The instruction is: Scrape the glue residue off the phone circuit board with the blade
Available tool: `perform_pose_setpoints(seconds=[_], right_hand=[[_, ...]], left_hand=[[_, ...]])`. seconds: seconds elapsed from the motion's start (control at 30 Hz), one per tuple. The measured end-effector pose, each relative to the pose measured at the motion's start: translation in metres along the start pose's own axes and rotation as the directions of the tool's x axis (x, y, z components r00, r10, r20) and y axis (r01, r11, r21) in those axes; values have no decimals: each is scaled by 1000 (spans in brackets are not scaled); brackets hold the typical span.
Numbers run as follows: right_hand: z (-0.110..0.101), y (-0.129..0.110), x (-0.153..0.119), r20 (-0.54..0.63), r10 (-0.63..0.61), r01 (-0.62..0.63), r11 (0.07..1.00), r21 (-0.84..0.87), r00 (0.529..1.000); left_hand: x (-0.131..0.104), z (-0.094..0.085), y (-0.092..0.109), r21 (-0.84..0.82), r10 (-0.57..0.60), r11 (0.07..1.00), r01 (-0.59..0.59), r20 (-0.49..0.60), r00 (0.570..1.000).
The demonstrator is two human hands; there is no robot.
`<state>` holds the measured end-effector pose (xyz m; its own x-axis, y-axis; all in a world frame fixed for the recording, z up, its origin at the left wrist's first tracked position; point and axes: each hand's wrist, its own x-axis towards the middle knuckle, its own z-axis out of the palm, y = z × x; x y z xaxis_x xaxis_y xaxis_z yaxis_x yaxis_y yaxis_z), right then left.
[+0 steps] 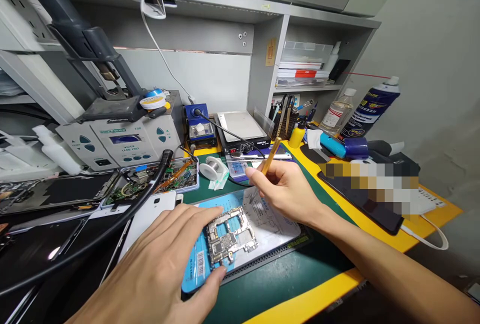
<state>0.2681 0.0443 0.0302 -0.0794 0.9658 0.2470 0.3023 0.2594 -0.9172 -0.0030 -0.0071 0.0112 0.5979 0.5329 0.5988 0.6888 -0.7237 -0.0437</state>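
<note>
A phone circuit board with two square openings lies on a blue and white phone-shaped panel. My left hand grips the board from the left, index finger at its far edge and thumb at its near edge. Above the right part of the panel, my right hand holds a slim gold-coloured tool like a pen, upper end pointing up. The fingers hide its lower end, so its kind does not show. Under the panel is a dark perforated plate.
A green mat covers the yellow desk. At the left stand a rework station and a black hose near opened phones. Behind are a solder spool and a heating plate. A dark phone lies right.
</note>
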Motion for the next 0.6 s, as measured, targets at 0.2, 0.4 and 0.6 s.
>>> perform_pose_setpoints(seconds=[0.2, 0.4, 0.6], right_hand=[[-2, -7, 2, 72, 196, -208, 935, 287, 978], [2, -13, 0, 166, 247, -294, 872, 392, 955], [8, -13, -5, 152, 236, -277, 882, 381, 960]], left_hand=[[-2, 7, -5, -98, -19, 995, 16, -35, 999], [-10, 14, -8, -135, -43, 990, 42, -5, 999], [-13, 14, -8, -166, -41, 985, 43, 12, 999]])
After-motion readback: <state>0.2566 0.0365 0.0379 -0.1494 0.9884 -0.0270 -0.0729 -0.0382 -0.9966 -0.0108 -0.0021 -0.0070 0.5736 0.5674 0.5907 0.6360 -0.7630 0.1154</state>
